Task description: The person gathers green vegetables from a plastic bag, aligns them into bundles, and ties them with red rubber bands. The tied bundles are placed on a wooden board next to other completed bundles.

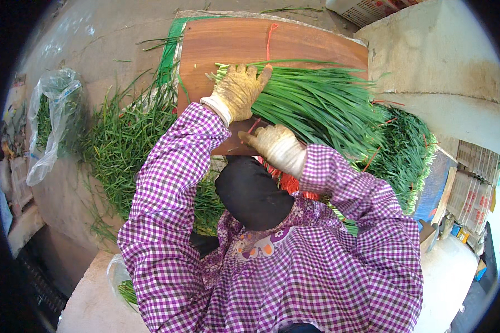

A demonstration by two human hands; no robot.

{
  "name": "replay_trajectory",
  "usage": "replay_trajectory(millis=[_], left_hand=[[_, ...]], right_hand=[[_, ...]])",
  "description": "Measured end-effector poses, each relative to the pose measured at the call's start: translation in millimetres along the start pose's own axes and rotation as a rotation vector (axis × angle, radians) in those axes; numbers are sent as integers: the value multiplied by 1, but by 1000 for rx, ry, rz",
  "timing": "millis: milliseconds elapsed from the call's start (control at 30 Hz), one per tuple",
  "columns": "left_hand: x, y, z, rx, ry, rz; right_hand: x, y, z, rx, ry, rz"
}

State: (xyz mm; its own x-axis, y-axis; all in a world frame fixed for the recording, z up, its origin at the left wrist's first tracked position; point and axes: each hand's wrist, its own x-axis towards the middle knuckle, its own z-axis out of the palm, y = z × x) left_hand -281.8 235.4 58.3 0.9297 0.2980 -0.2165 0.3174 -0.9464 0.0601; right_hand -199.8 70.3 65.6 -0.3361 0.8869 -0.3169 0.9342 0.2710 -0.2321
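Long green garlic chives (316, 95) lie in a loose bundle on a brown wooden board (229, 37), pale stem ends to the left. My left hand (239, 89), in a stained yellowish glove, rests spread over the stem end. Below it, at the board's near edge, my right hand (275, 145), in a whitish glove, pinches one end of a red tie (255, 125) between thumb and finger. The other end of a red tie (269, 41) lies on the board beyond the bundle; whether both are one strand under the chives is hidden.
Tied chive bunches (404, 154) are stacked at the right. Loose green leaves (125, 154) are heaped at the left, beside a clear plastic bag (52, 125) with greens. More red ties (289, 183) hang below the board's near edge. A pale slab (433, 54) stands at the upper right.
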Motion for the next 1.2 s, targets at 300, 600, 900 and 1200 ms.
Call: replay_trajectory(millis=[300, 600, 900, 1200], left_hand=[[3, 3, -8, 8, -26, -18], [-4, 12, -24, -96, -64, -48], [1, 13, -7, 7, 32, -43], [-7, 19, -18, -33, 0, -62]], right_hand=[[13, 1, 38, 607, 281, 234], [9, 22, -14, 1864, 534, 643], [9, -5, -37, 1815, 547, 431], [-26, 6, -32, 989, 686, 512]])
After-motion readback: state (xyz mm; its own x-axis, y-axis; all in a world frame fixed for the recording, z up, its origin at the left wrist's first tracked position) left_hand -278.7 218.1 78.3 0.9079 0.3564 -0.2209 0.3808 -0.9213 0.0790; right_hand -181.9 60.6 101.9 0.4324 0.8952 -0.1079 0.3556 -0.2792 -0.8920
